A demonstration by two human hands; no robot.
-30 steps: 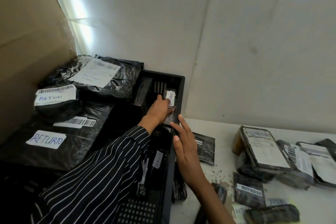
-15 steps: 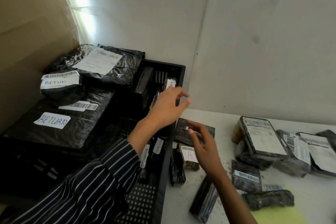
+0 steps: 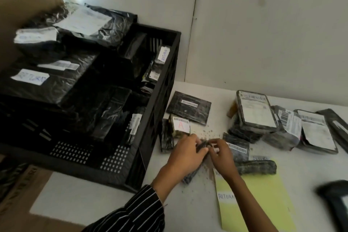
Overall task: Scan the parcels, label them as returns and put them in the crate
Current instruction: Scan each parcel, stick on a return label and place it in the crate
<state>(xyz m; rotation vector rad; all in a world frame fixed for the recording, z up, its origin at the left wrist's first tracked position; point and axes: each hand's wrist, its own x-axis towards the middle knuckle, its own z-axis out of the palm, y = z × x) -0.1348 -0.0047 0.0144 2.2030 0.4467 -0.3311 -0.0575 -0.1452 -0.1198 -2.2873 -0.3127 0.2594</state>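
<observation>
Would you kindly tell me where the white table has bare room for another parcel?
Free: the near-left table strip between the black crate and the table's near edge; also the patch between the yellow sheet and the dark device. Crowded: around the left hand and right hand gripping a small parcel, and the stacked parcels far right.

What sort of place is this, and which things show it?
Probably a parcel returns station: barcoded parcels on the table, a black crate holding parcels marked RETURN, and a yellow sheet of RETURN labels.
</observation>
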